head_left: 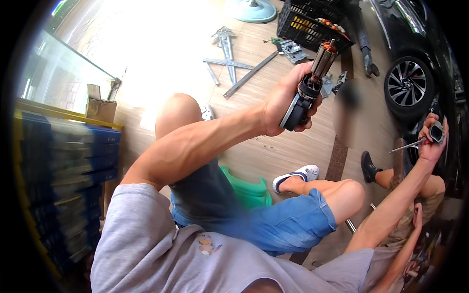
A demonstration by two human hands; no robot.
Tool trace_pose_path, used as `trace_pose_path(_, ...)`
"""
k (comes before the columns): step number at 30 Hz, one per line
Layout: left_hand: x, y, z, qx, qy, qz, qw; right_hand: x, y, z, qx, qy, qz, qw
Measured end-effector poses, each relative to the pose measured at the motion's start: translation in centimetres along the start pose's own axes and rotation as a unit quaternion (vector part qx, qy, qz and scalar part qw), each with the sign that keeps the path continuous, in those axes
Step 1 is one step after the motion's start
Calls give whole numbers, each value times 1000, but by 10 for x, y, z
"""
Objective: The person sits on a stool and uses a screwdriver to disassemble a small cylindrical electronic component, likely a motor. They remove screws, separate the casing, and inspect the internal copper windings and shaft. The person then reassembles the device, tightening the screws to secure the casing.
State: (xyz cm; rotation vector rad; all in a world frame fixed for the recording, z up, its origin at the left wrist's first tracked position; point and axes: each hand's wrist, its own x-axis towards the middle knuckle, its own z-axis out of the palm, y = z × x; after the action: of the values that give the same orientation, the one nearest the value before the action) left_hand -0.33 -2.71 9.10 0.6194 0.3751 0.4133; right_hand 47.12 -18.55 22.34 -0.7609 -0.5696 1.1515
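My left hand [289, 105], stretched out over the floor, is closed around the black gear housing [297, 111] of a small electric motor. The motor's bare armature [323, 61], with copper windings and a thin shaft, sticks up out of it. Off to the right, beside the black car, my right hand [432, 149] grips a screwdriver [408, 145] whose shank points left. The same hand holds a hollow metal motor can [436, 132], its mouth showing. The two hands are far apart. My fingers partly hide the gear housing and the screwdriver's handle.
Scissor-type window regulator arms [227, 58] and a metal rail [251, 73] lie on the floor. Beyond stands a black crate [312, 24] of parts. I sit by a green stool [244, 188]. Blue bins [68, 190] stack at left; a car wheel [408, 88] and another person's boot [370, 167] are right.
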Motion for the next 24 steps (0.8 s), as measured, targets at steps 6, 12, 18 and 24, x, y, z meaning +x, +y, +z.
trace_pose_path(6, 12, -10, 12, 19, -33, 40, 998, -42, 129, 111, -226, 32, -105, 968)
trace_pose_path(12, 28, -22, 1, 82, 11, 46, 996, -47, 216, 177, -490, -61, -79, 866)
trace_pose_path(18, 51, -38, 1, 116, 40, 48, 991, -38, 248, 169, -454, -60, -77, 886)
trace_pose_path(24, 57, -43, -5, 159, 40, -4, 986, -32, 245, 162, -544, -101, -86, 829)
